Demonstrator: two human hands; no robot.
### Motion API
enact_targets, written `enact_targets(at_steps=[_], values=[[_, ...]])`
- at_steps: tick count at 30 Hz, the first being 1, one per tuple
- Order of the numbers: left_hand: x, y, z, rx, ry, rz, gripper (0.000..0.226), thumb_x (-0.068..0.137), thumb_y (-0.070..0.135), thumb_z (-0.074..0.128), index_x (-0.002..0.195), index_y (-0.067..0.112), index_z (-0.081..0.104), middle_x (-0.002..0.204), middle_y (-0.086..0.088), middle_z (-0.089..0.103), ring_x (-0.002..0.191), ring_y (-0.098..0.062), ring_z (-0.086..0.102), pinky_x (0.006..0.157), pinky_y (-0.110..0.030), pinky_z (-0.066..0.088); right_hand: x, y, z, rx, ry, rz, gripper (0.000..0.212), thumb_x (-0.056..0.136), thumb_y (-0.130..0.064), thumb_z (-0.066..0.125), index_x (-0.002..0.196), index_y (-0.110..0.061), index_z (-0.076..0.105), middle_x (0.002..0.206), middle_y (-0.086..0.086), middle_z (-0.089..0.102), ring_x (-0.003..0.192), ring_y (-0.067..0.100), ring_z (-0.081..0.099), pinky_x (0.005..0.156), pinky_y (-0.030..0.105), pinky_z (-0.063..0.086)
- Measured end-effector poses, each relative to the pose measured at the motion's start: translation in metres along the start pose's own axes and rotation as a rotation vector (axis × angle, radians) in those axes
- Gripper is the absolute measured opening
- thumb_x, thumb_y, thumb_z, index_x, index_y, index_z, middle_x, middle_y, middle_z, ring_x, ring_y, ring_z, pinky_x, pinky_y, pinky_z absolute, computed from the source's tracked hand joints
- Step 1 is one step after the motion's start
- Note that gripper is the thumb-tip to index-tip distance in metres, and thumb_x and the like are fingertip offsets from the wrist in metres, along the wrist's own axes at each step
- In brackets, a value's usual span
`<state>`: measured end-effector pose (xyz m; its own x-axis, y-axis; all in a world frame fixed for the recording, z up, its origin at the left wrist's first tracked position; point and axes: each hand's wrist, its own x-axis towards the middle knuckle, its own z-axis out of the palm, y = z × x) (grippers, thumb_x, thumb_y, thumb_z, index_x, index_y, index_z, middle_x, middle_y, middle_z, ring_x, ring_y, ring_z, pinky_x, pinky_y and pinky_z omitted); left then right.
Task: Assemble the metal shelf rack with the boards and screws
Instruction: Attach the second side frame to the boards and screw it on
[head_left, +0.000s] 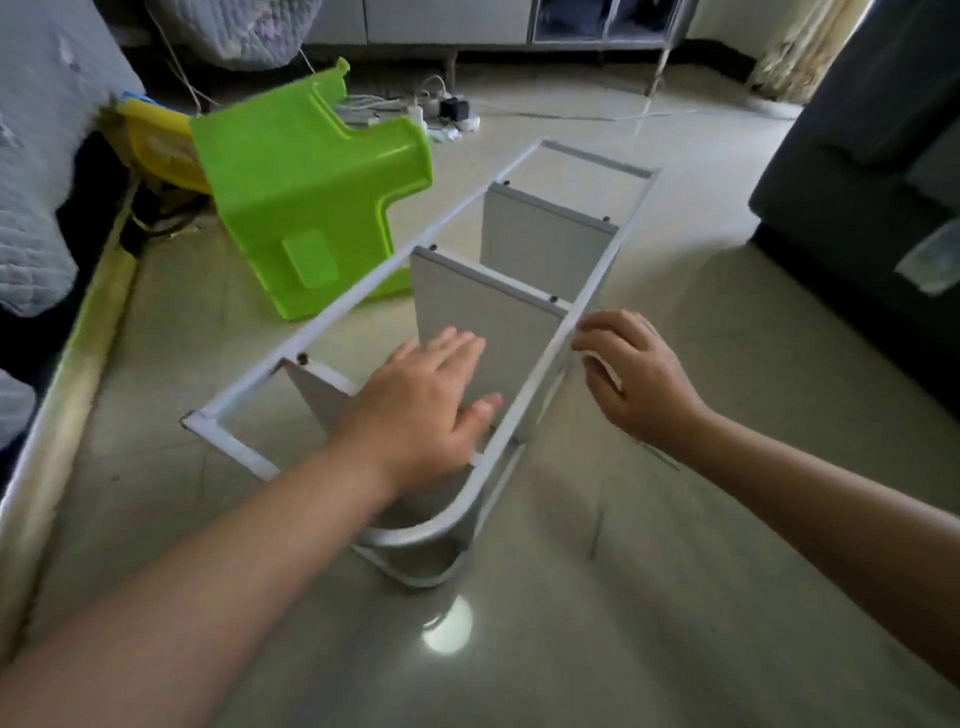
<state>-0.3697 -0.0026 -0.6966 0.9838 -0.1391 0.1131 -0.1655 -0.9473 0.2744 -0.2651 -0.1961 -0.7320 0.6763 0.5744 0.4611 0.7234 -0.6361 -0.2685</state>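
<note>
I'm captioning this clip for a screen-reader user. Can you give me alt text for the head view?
A person's left hand reaches open into a white metal rack frame lying on the floor, beside a grey board, while the right hand grips the frame's side rail. A green plastic stool lies tipped behind it.

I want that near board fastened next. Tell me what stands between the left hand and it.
Nothing visible does. The left hand reaches in through the open white frame, fingers straight, over the near board. The right hand grips the frame's right rail.
</note>
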Motion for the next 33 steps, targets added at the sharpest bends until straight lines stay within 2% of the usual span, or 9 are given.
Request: enact_targets(at_steps=[2,4,7,9,14,20,25,29,33], values=[[0.011,0.024,0.014,-0.023,-0.2,0.013,0.076,0.084,0.055,0.016,0.148,0.014,0.013,0.156,-0.001,0.01,0.143,-0.012,0.014,0.113,-0.023,0.01,-0.026,0.017,0.014,-0.011,-0.062,0.058,0.031,0.081,-0.013,0.041,0.087,0.005,0.065,0.092,0.021,0.063,0.088,0.031,0.058,0.079,0.03,0.044],[0.021,0.037,0.024,0.005,-0.245,0.006,0.061,0.096,0.034,0.031,0.149,0.017,0.006,0.157,0.003,-0.005,0.142,-0.016,0.017,0.111,-0.027,0.015,-0.05,0.033,0.03,-0.056,-0.306,0.211,0.033,0.087,-0.015,0.039,0.102,0.0,0.063,0.105,0.017,0.061,0.097,0.033,0.059,0.081,0.029,0.045],[0.032,0.036,0.028,-0.019,-0.206,-0.026,0.062,0.094,0.011,0.035,0.149,0.018,0.007,0.157,0.007,-0.004,0.14,-0.017,0.022,0.111,-0.03,0.025,-0.085,0.058,0.072,-0.147,-0.816,0.448,0.033,0.096,-0.021,0.038,0.123,-0.01,0.051,0.123,0.011,0.053,0.111,0.029,0.052,0.088,0.03,0.042],[0.038,0.037,0.03,-0.043,-0.188,-0.04,0.063,0.093,0.009,0.034,0.149,0.021,0.008,0.156,0.011,-0.002,0.139,-0.016,0.025,0.108,-0.03,0.028,-0.103,0.062,0.097,-0.137,-0.929,0.59,0.035,0.097,-0.023,0.038,0.128,-0.009,0.045,0.128,0.015,0.048,0.116,0.03,0.05,0.092,0.03,0.04],[0.052,0.04,0.033,-0.079,-0.168,-0.08,0.063,0.092,0.008,0.033,0.149,0.022,0.01,0.156,0.013,-0.001,0.137,-0.018,0.03,0.105,-0.032,0.032,-0.12,0.074,0.13,-0.098,-0.695,0.935,0.025,0.094,-0.01,0.037,0.114,-0.001,0.048,0.122,0.022,0.044,0.109,0.036,0.051,0.089,0.034,0.041],[0.055,0.039,0.034,-0.036,-0.189,-0.068,0.062,0.093,0.009,0.033,0.149,0.023,0.01,0.156,0.014,0.0,0.136,-0.019,0.033,0.102,-0.034,0.035,-0.111,0.077,0.121,0.109,-0.531,1.02,0.027,0.082,-0.002,0.051,0.109,-0.002,0.046,0.097,0.019,0.055,0.095,0.034,0.055,0.068,0.029,0.035],[0.049,0.038,0.028,-0.084,-0.167,-0.074,0.051,0.098,0.022,0.032,0.147,0.019,0.019,0.156,0.007,0.013,0.139,-0.014,0.025,0.107,-0.027,0.026,-0.08,0.061,0.069,0.336,-0.279,0.89,0.034,0.084,0.0,0.055,0.117,0.002,0.05,0.086,0.009,0.049,0.079,0.02,0.046,0.069,0.025,0.033],[0.036,0.034,0.011,-0.046,-0.12,-0.081,0.071,0.081,0.041,0.015,0.145,0.014,0.025,0.153,-0.001,0.024,0.141,-0.012,0.022,0.11,-0.024,0.018,-0.043,0.032,0.013,0.406,-0.01,0.712,0.018,0.09,-0.007,0.05,0.077,0.006,0.053,0.065,0.007,0.043,0.065,0.019,0.04,0.056,0.027,0.03],[0.019,-0.003,-0.009,0.084,0.062,-0.337,0.063,0.087,0.035,0.014,0.134,0.001,0.041,0.141,-0.016,0.041,0.129,-0.027,0.039,0.101,-0.036,0.03,-0.004,-0.012,-0.035,0.569,0.229,0.514,0.024,0.089,-0.013,0.055,0.076,0.008,0.053,0.064,0.017,0.048,0.062,0.023,0.045,0.058,0.033,0.038]])
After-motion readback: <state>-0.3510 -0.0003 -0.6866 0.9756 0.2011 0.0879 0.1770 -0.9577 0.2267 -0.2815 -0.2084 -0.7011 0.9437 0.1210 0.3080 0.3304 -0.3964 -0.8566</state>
